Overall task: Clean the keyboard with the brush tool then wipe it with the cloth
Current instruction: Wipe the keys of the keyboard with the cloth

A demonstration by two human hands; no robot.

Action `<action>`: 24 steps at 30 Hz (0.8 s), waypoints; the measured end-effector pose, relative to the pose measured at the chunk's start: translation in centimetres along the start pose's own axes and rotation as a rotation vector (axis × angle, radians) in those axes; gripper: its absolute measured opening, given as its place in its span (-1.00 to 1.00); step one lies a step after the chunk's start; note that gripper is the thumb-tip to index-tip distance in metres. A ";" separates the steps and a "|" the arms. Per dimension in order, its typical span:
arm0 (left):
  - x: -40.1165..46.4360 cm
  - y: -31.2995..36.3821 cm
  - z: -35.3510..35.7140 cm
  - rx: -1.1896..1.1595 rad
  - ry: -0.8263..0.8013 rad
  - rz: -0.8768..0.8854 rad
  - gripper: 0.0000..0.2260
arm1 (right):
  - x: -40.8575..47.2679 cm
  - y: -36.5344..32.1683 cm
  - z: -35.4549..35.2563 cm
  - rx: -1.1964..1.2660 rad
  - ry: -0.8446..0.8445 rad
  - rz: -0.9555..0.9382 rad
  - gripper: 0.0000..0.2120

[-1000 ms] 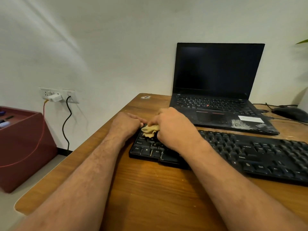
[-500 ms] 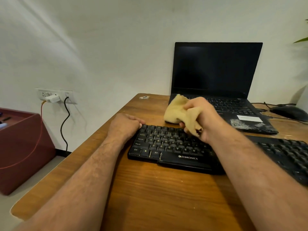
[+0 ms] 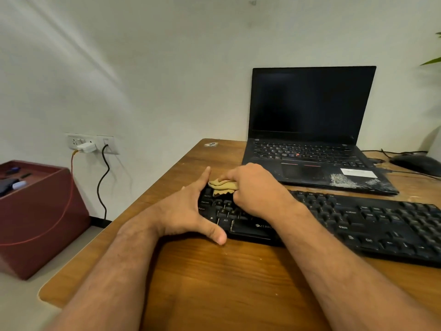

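- The wooden surface (image 3: pixel 214 278) is closest to us, with both bare arms reaching over it.
- The left hand (image 3: pixel 188 211) is at the left end of the keyboard (image 3: pixel 346 223). Its fingers are straight and its thumb is spread wide along the front edge. It holds the keyboard steady and grabs nothing.
- The right hand (image 3: pixel 255 189) is just beside it, a bit farther back. Its grip is curled tight around the yellow cloth (image 3: pixel 223 186) and pushes it down on the keys at the top left corner.
- The keyboard is long and black. It runs from left to right across the surface, and almost all of it lies to the right of the cloth.
- I think the wiping has just begun at this end, so the cloth should next slide right along the rows of keys. The right hand is the one that can do that.
- There is lots of room that way. The keyboard goes on past the right side of the picture.
- Behind the keyboard, very close, sits an open laptop (image 3: pixel 310 139). The hand could bump it on the back rows.
- A dark mouse (image 3: pixel 415 163) and its wire lie far back on the right.
- No brush can be seen.
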State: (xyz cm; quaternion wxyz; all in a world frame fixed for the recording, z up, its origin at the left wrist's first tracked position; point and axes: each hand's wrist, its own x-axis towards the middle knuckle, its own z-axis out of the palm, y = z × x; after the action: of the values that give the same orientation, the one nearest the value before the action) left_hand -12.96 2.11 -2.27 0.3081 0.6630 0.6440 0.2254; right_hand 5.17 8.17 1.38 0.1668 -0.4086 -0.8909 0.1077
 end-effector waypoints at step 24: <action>-0.7 0.8 0.6 0.086 0.089 0.046 0.51 | -4.6 -2.1 -0.7 0.022 -0.071 -0.146 -0.53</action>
State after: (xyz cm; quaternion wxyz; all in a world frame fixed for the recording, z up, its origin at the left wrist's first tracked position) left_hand -12.03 1.32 -2.03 0.2454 0.6794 0.6508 0.2338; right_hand 6.77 3.30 1.73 0.1471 -0.3365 -0.9224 0.1196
